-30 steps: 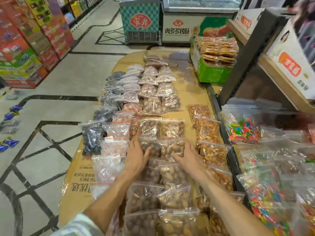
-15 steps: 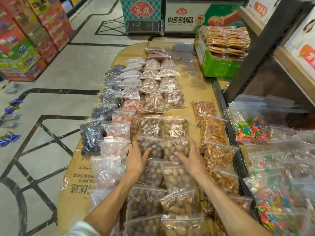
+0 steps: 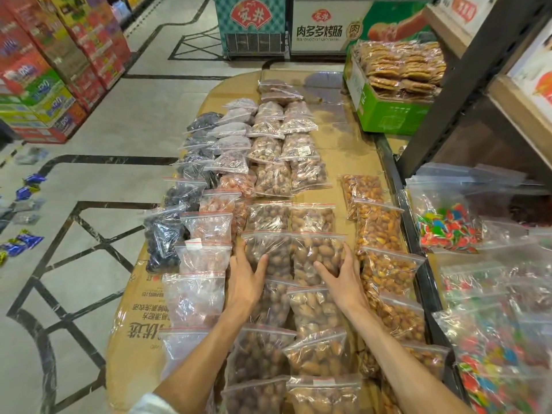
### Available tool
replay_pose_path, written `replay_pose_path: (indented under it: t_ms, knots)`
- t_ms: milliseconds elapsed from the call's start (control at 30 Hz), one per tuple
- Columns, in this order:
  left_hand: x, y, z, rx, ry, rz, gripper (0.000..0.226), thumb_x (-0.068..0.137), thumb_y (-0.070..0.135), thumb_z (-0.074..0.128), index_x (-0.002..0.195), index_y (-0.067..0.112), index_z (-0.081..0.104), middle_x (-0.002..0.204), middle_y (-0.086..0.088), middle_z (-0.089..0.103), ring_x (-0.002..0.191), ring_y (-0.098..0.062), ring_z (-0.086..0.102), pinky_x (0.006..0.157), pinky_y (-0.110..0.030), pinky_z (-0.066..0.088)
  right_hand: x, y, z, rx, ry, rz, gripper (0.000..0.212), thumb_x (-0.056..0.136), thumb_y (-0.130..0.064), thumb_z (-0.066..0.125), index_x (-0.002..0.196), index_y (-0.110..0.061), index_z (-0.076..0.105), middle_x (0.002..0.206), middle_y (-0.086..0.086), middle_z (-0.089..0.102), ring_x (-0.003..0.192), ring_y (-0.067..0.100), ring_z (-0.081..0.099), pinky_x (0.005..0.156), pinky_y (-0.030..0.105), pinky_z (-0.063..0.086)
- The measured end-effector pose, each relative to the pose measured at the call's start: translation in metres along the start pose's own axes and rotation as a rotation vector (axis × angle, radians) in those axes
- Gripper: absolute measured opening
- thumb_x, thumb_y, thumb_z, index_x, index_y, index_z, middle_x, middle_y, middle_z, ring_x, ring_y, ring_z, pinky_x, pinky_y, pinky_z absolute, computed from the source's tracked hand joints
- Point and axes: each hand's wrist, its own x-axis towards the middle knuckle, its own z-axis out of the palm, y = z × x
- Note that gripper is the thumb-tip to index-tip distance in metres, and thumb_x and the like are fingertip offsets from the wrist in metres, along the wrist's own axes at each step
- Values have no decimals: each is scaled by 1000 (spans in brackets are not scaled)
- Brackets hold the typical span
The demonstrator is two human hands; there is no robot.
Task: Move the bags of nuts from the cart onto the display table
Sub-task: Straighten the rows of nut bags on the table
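Nearest the camera, two bare forearms reach out over a worktop [image 3: 134, 297] covered in flattened cardboard and laid with rows of clear zip bags. The left hand [image 3: 246, 280] lies on a bag of dark brown nuts [image 3: 268, 252], its thumb spread over the bag's lower edge and its fingers straight along the left side. The right hand [image 3: 343, 279] mirrors it on the neighbouring bag of paler nuts [image 3: 318, 253], fingers relaxed and cupping the right side, thumb on top; neither hand is curled tight. The two bags lie side by side, touching, in the middle columns of the worktop. To the right runs a column of orange-coated nuts [image 3: 378, 224] (glossy, in the same zip bags). To the left lie pale pink bags [image 3: 194, 297] and dark ones [image 3: 162, 234]. Farther off sits a green box [image 3: 385, 115] stacked with flat brown cakes, and beyond it a freezer cabinet [image 3: 251, 25].
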Motion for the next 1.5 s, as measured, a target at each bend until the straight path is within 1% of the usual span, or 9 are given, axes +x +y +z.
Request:
replay_pose_path:
  t_ms: [267, 400, 533, 600, 667, 967, 1133, 1367, 1500]
  knots:
    - [-3, 3, 3, 10, -30, 46, 74, 105, 61, 44, 164, 31, 12, 155, -12, 44, 124, -29, 58, 104, -45, 49, -1, -2, 0, -34, -11, -37, 100, 99, -53, 69, 171, -29, 4, 178, 6, 14, 161, 32, 25, 129, 52, 27]
    - [-17, -3, -2, -84, -7, 87, 82, 104, 54, 55, 168, 25, 12, 173, 1, 26, 155, -19, 30, 126, -40, 28, -12, 12, -2, 22, -13, -15, 107, 95, -60, 70, 170, -32, -1, 179, 4, 11, 162, 31, 23, 130, 57, 26]
    - [-37, -10, -10, -100, -52, 43, 89, 94, 54, 70, 164, 23, 25, 162, 2, 43, 142, -15, 46, 122, -40, 36, -35, 33, -1, 42, -78, 12, 114, 92, -64, 70, 171, -32, -6, 180, 2, -2, 166, 30, 9, 131, 61, 18]
    - [-43, -20, -10, -71, -110, -46, 81, 84, 61, 78, 146, 21, 45, 134, -6, 68, 113, -16, 67, 105, -49, 56, -44, 42, -2, 19, -162, 10, 118, 90, -66, 70, 171, -28, -6, 180, 2, -3, 166, 29, 6, 132, 58, 15]
    - [-45, -37, -7, -27, -143, -86, 79, 72, 74, 81, 130, 33, 47, 113, -5, 71, 96, -14, 71, 87, -48, 64, -51, 48, -1, 6, -201, 2, 124, 87, -69, 73, 171, -25, -6, 180, 3, -2, 166, 29, 6, 133, 56, 16]
    - [-43, -87, 10, -156, -199, -55, 92, 63, 68, 88, 140, 52, 39, 127, 1, 67, 108, -16, 74, 94, -54, 61, -61, 61, -3, -8, -233, 87, 106, 72, -63, 85, 153, -18, 32, 148, 6, 56, 132, 27, 60, 112, 54, 52]
    - [-80, -33, -24, -137, -149, -14, 69, 90, 33, 81, 143, 44, 39, 126, -5, 60, 106, -21, 69, 90, -52, 62, -80, 47, -7, -22, -155, 23, 69, 96, -44, 77, 147, -24, 35, 136, -4, 55, 117, 16, 60, 100, 45, 54]
    - [-74, -6, -28, -172, -115, -43, 58, 94, 19, 78, 139, 20, 41, 117, 8, 56, 102, -10, 62, 81, -9, 51, -76, 28, -9, 149, -86, -31, 84, 95, -53, 75, 161, -34, 26, 167, -8, 36, 155, 24, 36, 123, 56, 36]
    - [-83, -3, -25, -126, -98, -35, 75, 96, 33, 75, 157, 17, 34, 130, 5, 45, 123, -14, 48, 106, -30, 41, -78, 32, -3, 111, -85, -11, 79, 98, -55, 69, 159, -30, 26, 168, -1, 34, 154, 27, 37, 121, 55, 38]
